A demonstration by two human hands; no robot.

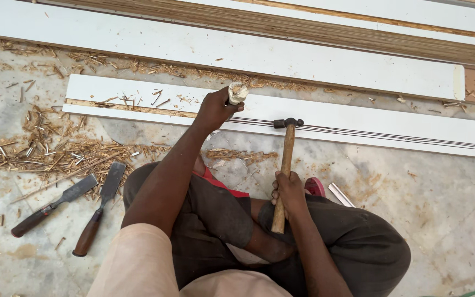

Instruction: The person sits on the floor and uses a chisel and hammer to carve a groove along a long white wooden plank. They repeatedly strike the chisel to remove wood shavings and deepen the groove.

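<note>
My left hand point(214, 109) grips a chisel with a pale, battered wooden handle top point(237, 92), held upright against the white grooved board point(358, 124) on the floor. My right hand point(290, 190) holds a hammer by its wooden shaft point(286, 165); the dark steel head point(288, 122) rests at the board's near edge, just right of the chisel. The chisel's blade is hidden behind my hand. I sit on the floor with knees bent, in dark trousers.
Two spare chisels with dark wooden handles point(50, 206) point(99, 212) lie on the stone floor at left, among wood shavings point(45, 151). More long white and wood-edged boards point(221, 47) lie beyond. A red sandal point(315, 187) shows by my knee.
</note>
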